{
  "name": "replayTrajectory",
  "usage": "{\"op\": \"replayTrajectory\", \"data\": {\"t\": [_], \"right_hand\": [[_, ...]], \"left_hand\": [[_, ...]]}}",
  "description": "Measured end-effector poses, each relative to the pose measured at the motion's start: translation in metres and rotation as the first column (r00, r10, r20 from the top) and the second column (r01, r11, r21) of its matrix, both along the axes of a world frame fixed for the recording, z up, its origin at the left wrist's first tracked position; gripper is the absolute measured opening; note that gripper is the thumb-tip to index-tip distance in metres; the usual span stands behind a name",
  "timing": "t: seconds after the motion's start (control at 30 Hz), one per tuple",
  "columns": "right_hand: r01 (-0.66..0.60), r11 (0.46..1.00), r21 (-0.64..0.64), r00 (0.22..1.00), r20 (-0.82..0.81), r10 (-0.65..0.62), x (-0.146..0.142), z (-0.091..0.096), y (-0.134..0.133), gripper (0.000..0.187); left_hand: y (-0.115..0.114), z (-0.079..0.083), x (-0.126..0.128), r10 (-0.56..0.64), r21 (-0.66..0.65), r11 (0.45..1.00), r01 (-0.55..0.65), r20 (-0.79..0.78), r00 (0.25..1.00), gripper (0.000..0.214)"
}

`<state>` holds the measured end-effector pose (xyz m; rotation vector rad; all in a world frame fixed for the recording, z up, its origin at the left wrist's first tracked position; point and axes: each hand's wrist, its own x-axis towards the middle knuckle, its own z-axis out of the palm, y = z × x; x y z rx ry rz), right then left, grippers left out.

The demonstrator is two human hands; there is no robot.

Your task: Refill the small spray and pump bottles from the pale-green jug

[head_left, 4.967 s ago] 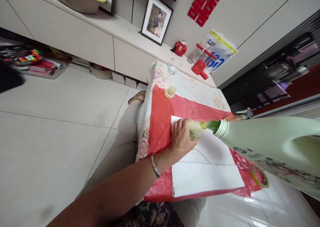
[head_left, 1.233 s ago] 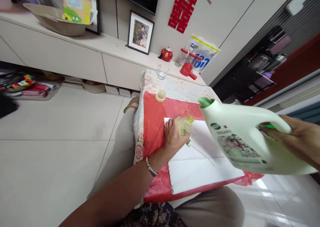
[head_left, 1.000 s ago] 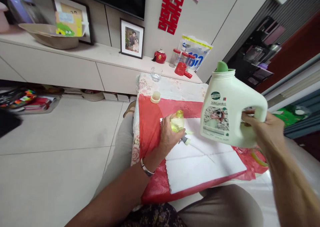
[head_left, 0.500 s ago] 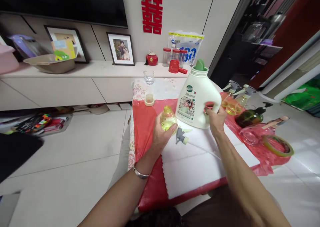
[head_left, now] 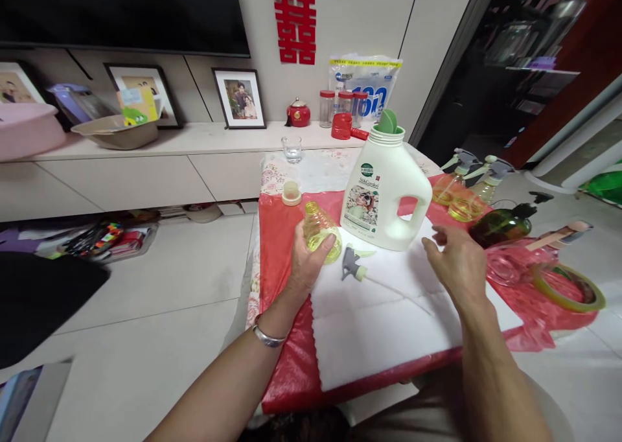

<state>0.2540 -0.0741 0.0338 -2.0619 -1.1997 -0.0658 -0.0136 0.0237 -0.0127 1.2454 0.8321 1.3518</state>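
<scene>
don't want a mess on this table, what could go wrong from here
The yellow bottle has no top on and leans in the left hand; tipping it further might spill the liquid.

The jug stands with its green spout uncovered; if the open right hand bumped it over, it could leak.

The spray head lies loose with its thin tube stretched toward the right hand, so a sleeveless forearm might catch it.
</scene>
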Motion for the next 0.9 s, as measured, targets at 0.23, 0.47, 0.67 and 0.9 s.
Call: {"op": "replayTrajectory", "data": {"t": [0.23, 0.47, 0.67, 0.9], "right_hand": [[-0.508, 0.817, -0.273, 0.835, 0.076, 0.545, -0.051, -0.003, -0.005, 0.032], [-0.493, 0.717, -0.493, 0.776, 0.124, 0.619, -0.079, -0.01, 0.01, 0.034], [-0.452, 0.746, -0.489, 0.823, 0.095, 0.56, -0.08, -0.008, 0.008, 0.028], [-0.478, 0.857, -0.193, 0.876, -0.174, 0.449, -0.058, -0.013, 0.006, 0.026]], "left_hand": [[-0.004, 0.004, 0.0, 0.037, 0.05, 0.998, -0.034, -0.057, 0.998, 0.06], [-0.007, 0.003, 0.0, 0.014, 0.025, 1.0, -0.013, -0.038, 0.999, 0.054], [-0.006, 0.001, 0.0, -0.026, 0.014, 1.0, 0.026, 0.001, 1.0, 0.056], [-0.009, 0.004, 0.0, -0.062, 0.012, 0.998, 0.062, -0.017, 0.998, 0.054]]}}
